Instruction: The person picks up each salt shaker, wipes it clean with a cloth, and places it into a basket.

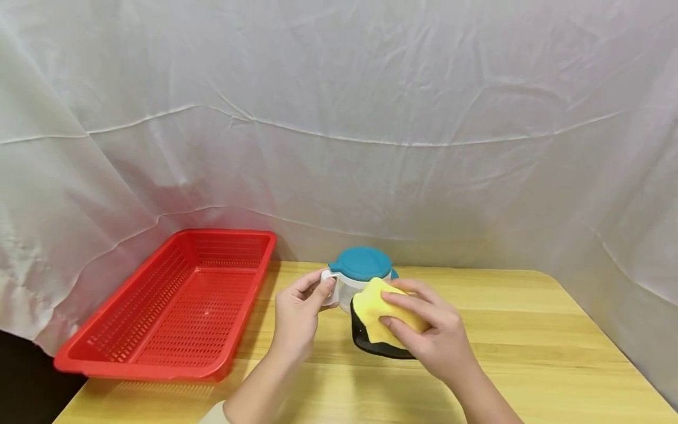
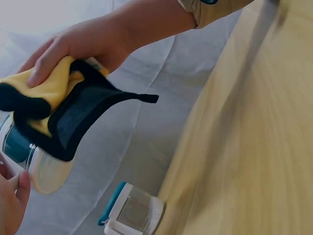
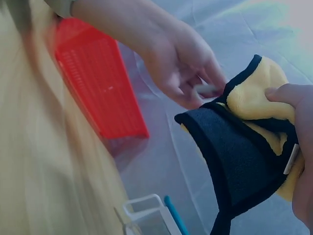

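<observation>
My left hand (image 1: 296,312) pinches the white handle (image 1: 329,288) of a clear jar with a round teal lid (image 1: 364,263), held above the table. My right hand (image 1: 431,324) grips a folded yellow cloth with black edging (image 1: 389,312) against the near side of the jar. The cloth hides much of the jar's body. In the left wrist view, the held jar (image 2: 51,171) is tilted beneath the cloth (image 2: 88,107). The right wrist view shows the cloth's dark side (image 3: 239,161) hanging below my right fingers.
Another clear jar with a teal lid and white handle (image 2: 134,210) stands on the wooden table (image 1: 529,335), mostly hidden in the head view. A red perforated basket (image 1: 198,312) sits at the left. A pale curtain (image 1: 371,182) hangs behind the table.
</observation>
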`<state>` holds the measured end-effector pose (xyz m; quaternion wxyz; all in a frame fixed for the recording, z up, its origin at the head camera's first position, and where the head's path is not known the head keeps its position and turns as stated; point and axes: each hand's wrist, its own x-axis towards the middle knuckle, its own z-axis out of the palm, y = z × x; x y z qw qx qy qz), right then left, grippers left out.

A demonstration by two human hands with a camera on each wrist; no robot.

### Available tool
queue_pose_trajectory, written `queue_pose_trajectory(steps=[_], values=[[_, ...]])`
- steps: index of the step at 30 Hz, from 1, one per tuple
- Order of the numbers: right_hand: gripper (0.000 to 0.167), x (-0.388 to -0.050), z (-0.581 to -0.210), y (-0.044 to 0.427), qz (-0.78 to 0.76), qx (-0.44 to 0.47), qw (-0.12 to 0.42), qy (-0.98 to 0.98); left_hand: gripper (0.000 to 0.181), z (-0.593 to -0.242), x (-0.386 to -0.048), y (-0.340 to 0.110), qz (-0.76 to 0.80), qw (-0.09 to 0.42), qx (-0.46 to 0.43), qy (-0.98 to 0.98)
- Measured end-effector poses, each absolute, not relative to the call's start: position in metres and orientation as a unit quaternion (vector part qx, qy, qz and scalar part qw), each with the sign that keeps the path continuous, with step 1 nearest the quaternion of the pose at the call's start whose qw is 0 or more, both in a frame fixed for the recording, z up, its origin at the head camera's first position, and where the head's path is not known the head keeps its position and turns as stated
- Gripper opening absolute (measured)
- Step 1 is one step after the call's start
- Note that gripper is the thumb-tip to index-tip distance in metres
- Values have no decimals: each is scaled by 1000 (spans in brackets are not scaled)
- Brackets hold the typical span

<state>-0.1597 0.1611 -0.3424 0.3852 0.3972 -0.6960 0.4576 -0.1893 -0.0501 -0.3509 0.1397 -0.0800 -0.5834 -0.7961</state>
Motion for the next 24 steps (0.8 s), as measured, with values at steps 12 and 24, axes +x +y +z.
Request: queue_pose_trajectory(steps=[12, 24], values=[[40, -165, -341, 181, 491, 220, 348, -768, 28, -345, -192, -59, -817, 137, -74, -555], [57, -160, -345, 173, 571, 148, 191, -785, 25, -345, -191, -56, -803, 117, -92, -577]])
